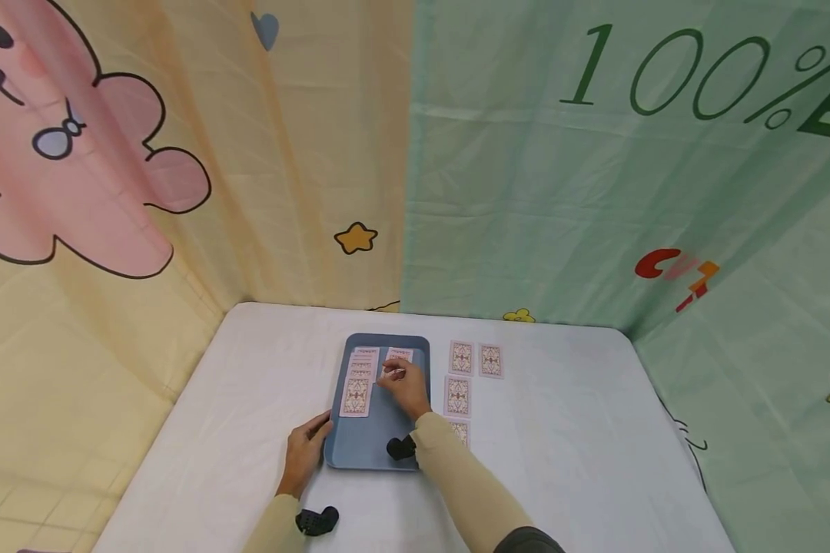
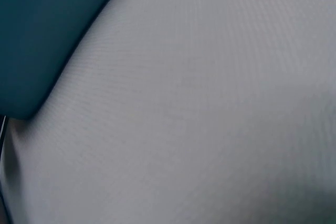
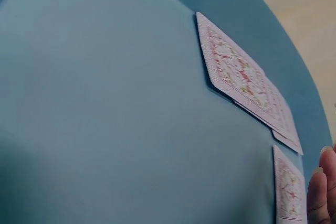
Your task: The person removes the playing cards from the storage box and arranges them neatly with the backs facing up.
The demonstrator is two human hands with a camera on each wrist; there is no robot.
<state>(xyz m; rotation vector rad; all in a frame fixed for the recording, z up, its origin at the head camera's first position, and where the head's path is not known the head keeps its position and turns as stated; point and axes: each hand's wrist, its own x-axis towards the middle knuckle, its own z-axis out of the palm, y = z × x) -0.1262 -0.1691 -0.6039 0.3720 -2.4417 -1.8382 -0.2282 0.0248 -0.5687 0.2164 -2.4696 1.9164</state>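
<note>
A blue tray (image 1: 370,442) lies on the white table (image 1: 560,430). On its left half, a column of overlapping patterned playing cards (image 1: 357,384) lies face down; the right wrist view shows them as a fanned stack (image 3: 241,82). My right hand (image 1: 404,384) reaches over the tray's right half and pinches a card (image 1: 397,356) lying there, which the right wrist view shows as a card (image 3: 287,187) beside my fingertips (image 3: 320,192). My left hand (image 1: 306,448) rests with relaxed fingers against the tray's left front edge. The left wrist view shows only a tray corner (image 2: 42,35) and the tablecloth (image 2: 199,119).
Several face-down cards lie on the table right of the tray: two at the back (image 1: 460,357) (image 1: 490,359), one in the middle (image 1: 457,395), and one (image 1: 459,432) partly behind my right forearm. Printed cloth walls, yellow (image 1: 180,192) and green (image 1: 595,192), enclose the table.
</note>
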